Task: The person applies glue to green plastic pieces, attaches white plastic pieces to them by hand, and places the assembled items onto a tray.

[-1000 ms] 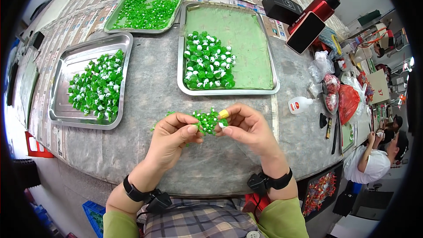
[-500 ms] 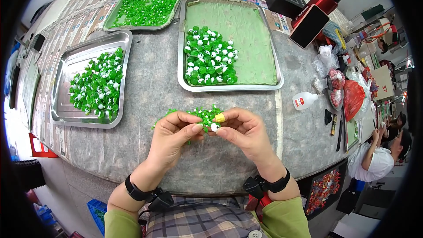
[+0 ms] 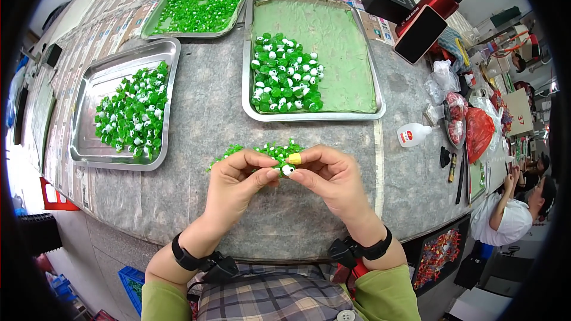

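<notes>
Both hands, left (image 3: 238, 181) and right (image 3: 330, 178), pinching one white bead (image 3: 286, 170) above green beads (image 3: 262, 150); white glue bottle (image 3: 414, 135) right, near bench (image 3: 202, 119) edge

Small green-and-white bead (image 3: 286, 170) pinched between fingers, above green bead pile (image 3: 262, 151).

Seen from above, a person's left hand (image 3: 238, 179) and right hand (image 3: 329, 176) pinch a small green-and-white bead piece (image 3: 286, 169) together over a grey table (image 3: 202, 119), just below three metal trays (image 3: 364, 104) of green beads.
</notes>
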`<state>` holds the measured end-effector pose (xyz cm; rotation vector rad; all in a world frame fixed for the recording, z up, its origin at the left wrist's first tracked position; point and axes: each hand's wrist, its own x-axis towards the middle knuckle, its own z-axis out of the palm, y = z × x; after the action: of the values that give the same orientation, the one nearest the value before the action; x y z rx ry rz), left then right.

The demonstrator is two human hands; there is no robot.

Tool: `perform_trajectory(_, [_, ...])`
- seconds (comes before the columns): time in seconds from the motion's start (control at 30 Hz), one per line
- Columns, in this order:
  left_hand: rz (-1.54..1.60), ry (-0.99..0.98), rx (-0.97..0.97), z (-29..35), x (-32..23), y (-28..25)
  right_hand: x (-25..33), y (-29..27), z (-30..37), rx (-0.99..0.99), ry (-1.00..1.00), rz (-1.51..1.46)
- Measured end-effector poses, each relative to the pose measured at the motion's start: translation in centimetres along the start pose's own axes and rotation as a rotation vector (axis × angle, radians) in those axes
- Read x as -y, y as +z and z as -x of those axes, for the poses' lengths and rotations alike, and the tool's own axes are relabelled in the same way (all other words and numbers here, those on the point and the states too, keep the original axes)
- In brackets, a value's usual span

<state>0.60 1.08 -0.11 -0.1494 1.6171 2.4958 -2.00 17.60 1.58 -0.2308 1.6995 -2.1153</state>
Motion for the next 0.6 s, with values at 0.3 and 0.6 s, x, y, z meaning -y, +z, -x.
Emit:
perform_trajectory(0.3, [-0.490, 0.305, 0.041, 0.0, 0.0, -0.2, 0.2, 0.1, -0.1, 0.035, 0.136, -0.155])
perform_trajectory(0.6, [-0.856, 0.597, 0.016, 0.0, -0.8, 0.4, -0.4, -0.5, -0.1, 0.117, 0.149, -0.169])
